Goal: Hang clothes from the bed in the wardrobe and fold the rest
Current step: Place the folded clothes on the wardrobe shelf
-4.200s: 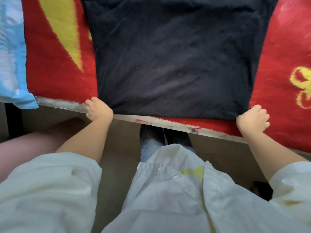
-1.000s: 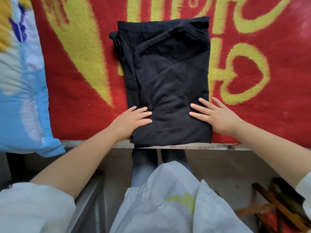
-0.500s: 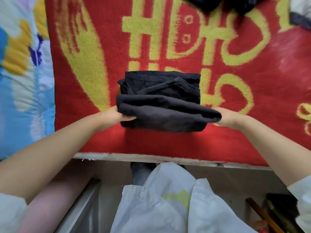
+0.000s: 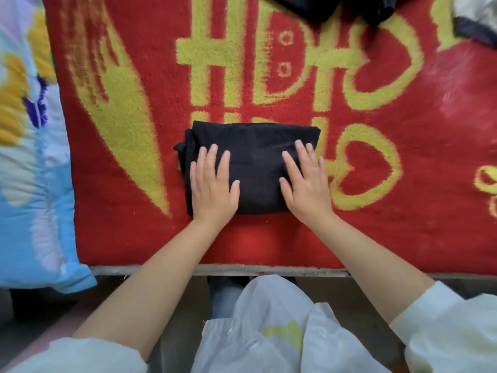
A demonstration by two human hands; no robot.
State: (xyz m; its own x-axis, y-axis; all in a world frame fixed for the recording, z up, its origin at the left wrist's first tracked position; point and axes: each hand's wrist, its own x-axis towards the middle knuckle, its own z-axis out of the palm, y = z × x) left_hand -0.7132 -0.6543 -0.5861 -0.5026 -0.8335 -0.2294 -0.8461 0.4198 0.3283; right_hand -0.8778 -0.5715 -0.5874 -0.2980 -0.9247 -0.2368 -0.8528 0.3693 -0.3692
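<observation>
Both the left hand (image 4: 212,184) and the right hand (image 4: 305,183) lay flat, fingers straight, pressing the folded black cloth garment (image 4: 254,168) onto the red and yellow pile blanket (image 4: 403,211) covering the bed, probably to flatten its folds.

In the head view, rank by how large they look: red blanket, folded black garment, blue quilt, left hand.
1. red blanket
2. blue quilt, cut off by the frame edge
3. folded black garment
4. left hand, pressing flat on the garment; the right hand looks alike in size.
</observation>
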